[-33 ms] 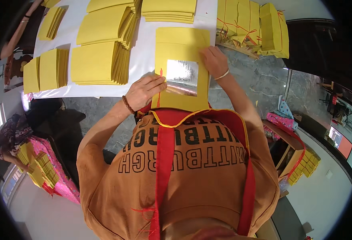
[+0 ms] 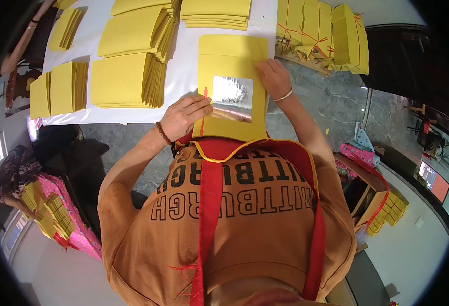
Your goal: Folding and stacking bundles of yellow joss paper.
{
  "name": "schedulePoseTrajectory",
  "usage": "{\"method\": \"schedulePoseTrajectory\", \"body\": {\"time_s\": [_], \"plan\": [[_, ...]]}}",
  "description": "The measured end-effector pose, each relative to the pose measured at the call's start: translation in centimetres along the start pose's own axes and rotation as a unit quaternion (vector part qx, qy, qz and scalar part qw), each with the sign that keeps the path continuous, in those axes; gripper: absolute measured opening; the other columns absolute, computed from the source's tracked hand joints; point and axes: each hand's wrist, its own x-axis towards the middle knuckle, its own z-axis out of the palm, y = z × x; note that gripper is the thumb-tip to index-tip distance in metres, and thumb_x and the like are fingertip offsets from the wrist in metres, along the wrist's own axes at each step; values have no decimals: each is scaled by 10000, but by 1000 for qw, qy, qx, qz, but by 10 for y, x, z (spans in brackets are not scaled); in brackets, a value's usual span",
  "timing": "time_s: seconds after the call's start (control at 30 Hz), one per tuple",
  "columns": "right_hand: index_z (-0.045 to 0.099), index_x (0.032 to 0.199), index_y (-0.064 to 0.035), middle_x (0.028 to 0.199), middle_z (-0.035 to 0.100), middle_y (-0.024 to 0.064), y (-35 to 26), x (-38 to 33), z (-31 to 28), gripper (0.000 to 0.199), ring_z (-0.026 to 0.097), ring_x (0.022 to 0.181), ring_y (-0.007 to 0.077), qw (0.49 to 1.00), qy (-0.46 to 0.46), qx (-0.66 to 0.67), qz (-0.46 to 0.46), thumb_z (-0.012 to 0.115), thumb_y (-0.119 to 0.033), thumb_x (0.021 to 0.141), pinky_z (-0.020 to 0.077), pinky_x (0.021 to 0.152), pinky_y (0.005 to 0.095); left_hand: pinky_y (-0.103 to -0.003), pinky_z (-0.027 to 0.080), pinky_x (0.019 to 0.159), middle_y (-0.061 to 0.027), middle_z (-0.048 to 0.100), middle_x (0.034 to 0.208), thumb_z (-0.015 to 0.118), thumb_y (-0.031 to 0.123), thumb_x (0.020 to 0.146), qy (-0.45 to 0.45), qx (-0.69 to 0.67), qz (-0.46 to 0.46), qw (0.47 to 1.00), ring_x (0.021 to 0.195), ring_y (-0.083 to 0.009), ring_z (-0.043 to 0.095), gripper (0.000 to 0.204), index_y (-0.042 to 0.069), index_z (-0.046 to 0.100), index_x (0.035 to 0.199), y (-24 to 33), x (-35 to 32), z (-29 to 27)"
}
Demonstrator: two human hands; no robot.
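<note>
A stack of yellow paper sheets [image 2: 233,50] lies in front of me, its near end against my red apron. On its top sheet is a shiny silver foil square [image 2: 232,92], with a thin red strip [image 2: 202,126] running along the left side. My left hand [image 2: 186,115] has its fingers pressed together over the left edge of the paper, crossing the red strip and touching the foil's edge. At the right edge, my right hand [image 2: 274,78] curls its fingers round the paper, above the foil's upper right corner. Both thumbs are largely hidden.
Folded yellow paper piles [image 2: 119,81] cover the left of the white table [image 2: 181,76]. Another pile [image 2: 215,13] sits at the far side. Tied yellow bundles [image 2: 311,30] stand at the far right. Another person's arm [image 2: 22,43] shows at the far left.
</note>
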Motion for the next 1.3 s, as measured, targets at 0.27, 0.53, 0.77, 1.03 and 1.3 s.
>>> {"method": "schedulePoseTrajectory", "body": {"time_s": [0.27,0.53,0.77,1.03,1.3], "plan": [[634,895,-46,831,618,78,10,-5,-9,178,588,765,235,961,-42,213,171,627,-16,720,493,674,316,-345,472,864,-86,606,1086,605,133,718,-8,-22,-30,999,1022,-250,558,294,46,605,999,-1,0,-2],[642,882,-94,962,573,78,4,-12,0,218,561,793,237,997,49,37,-35,600,-59,670,470,683,330,-342,475,842,-94,601,1094,660,160,691,-22,-34,-46,998,1001,-255,563,350,68,587,1021,-3,4,-4],[653,896,-194,960,588,-40,3,-11,-7,213,537,897,158,989,42,-100,-103,594,-154,695,347,816,349,-327,471,848,-78,628,1036,551,-24,670,-16,-41,-62,997,974,-235,565,344,40,599,1005,4,11,-10],[635,1019,-216,1069,592,-85,0,-23,-11,312,509,1018,155,992,4,-109,-61,583,-166,716,332,861,376,-330,476,808,-104,627,936,553,-1,703,-28,-65,-94,993,918,-253,575,289,54,596,984,-2,14,-12],[621,1055,-176,1129,593,-36,2,-32,-11,346,503,1056,207,999,-47,-21,10,584,-86,723,335,886,373,-332,477,805,-94,626,921,563,7,695,-19,-27,-45,998,904,-248,574,284,53,595,974,0,15,-11]]}}
